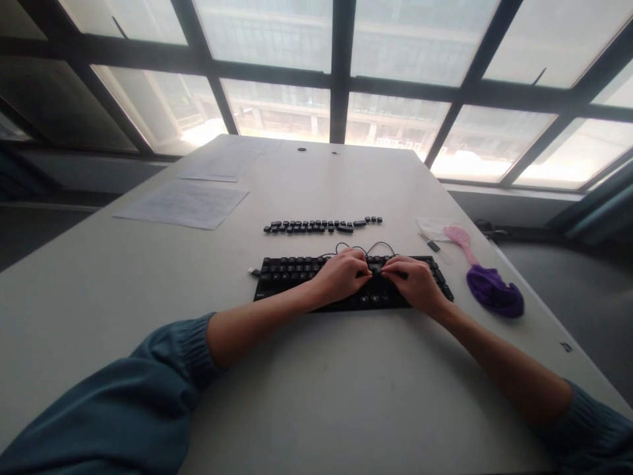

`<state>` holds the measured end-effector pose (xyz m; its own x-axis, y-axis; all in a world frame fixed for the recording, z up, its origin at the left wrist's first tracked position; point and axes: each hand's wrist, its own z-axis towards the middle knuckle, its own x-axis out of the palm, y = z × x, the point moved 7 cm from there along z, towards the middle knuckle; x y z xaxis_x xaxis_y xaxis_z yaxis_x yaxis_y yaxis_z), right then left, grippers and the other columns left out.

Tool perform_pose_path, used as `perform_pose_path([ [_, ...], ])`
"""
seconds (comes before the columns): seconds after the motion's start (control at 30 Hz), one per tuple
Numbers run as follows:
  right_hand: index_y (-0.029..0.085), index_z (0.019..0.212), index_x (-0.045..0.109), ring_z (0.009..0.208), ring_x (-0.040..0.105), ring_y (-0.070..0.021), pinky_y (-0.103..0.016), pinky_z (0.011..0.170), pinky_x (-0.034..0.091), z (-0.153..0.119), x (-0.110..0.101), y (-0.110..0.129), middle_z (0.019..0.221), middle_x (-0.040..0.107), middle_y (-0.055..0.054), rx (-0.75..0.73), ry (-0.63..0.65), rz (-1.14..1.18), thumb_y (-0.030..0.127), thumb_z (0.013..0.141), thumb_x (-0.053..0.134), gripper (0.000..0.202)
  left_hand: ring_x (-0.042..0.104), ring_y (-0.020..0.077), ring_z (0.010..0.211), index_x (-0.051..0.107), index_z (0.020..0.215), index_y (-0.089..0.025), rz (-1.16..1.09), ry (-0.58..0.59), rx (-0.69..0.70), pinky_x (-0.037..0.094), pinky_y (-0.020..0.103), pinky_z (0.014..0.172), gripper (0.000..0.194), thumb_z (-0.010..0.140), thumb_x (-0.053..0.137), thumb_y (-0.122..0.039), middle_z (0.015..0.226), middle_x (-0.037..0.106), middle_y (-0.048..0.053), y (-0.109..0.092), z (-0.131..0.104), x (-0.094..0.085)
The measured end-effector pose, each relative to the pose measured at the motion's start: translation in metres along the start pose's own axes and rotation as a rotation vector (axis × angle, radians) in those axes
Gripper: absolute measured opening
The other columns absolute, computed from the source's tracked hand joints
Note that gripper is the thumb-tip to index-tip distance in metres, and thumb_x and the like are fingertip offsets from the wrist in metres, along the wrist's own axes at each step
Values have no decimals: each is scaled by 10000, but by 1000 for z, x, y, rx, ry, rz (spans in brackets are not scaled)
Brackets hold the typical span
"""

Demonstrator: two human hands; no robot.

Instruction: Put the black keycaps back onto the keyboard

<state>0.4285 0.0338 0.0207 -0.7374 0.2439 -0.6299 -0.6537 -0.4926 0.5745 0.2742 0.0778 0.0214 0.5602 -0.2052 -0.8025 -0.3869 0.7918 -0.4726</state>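
Note:
A black keyboard [287, 285] lies across the middle of the table, with part of its lower rows bare of keycaps. My left hand [343, 274] is closed in a pinch over the right half of the keyboard. Facing it, my right hand [415, 280] pinches just beside, the fingertips of both hands nearly meeting above the keys. Whatever sits between the fingers is too small and dark to make out. Behind the keyboard, loose black keycaps [309, 227] stand in two rows. A thin cable [380, 244] loops behind my hands, and a plug [254, 272] rests at the keyboard's left end.
To the right are a small dark-handled wire tool [434, 246], a clear plastic bag [430, 227], a pink brush [459, 239] and a purple cloth item [494, 290]. Paper sheets [182, 203] lie at the left. Windows stand beyond the white table's [306, 396] far edge.

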Motion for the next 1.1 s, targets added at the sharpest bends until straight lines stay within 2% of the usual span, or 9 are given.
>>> perform_pose_path([
  [0.17,211,803,777,788,709,-210,-344,769,570,2,-2,-6,857,752,-41,87,-4,24,159,837,729,79,598,198,893,760,782,-185,-41,-25,2,486,301,791,135,887,684,-223,869,667,51,2,1,1],
  [0.33,210,801,781,775,708,-205,-335,747,571,1,-2,-6,843,748,-41,95,-17,26,179,835,740,61,592,197,876,760,779,-184,-48,-29,-2,480,311,789,131,882,687,-219,858,666,50,4,2,3],
  [0.63,212,833,759,815,687,-196,-336,760,567,-4,4,8,920,728,-63,-113,34,-31,213,943,642,160,590,202,913,757,780,-185,-61,-21,-19,481,309,792,125,879,695,-228,872,667,49,3,2,1],
  [0.83,217,862,748,854,681,-207,-353,795,571,-2,5,10,949,725,-76,-188,78,-92,226,992,568,222,592,206,916,756,784,-188,-53,-16,-25,482,312,782,126,882,689,-231,867,667,48,3,2,1],
  [1.0,234,1042,765,887,672,-229,-377,798,569,0,6,11,967,724,-94,-233,148,-126,250,1018,508,258,596,205,901,754,777,-193,-32,-7,-24,487,317,786,137,884,675,-225,867,661,51,2,2,1],
  [1.1,235,1010,770,898,663,-224,-366,816,558,-1,8,12,970,715,-93,-244,178,-132,236,1024,494,276,595,203,900,744,752,-193,-30,-6,-24,485,317,791,158,887,671,-229,860,654,49,1,2,0],
])
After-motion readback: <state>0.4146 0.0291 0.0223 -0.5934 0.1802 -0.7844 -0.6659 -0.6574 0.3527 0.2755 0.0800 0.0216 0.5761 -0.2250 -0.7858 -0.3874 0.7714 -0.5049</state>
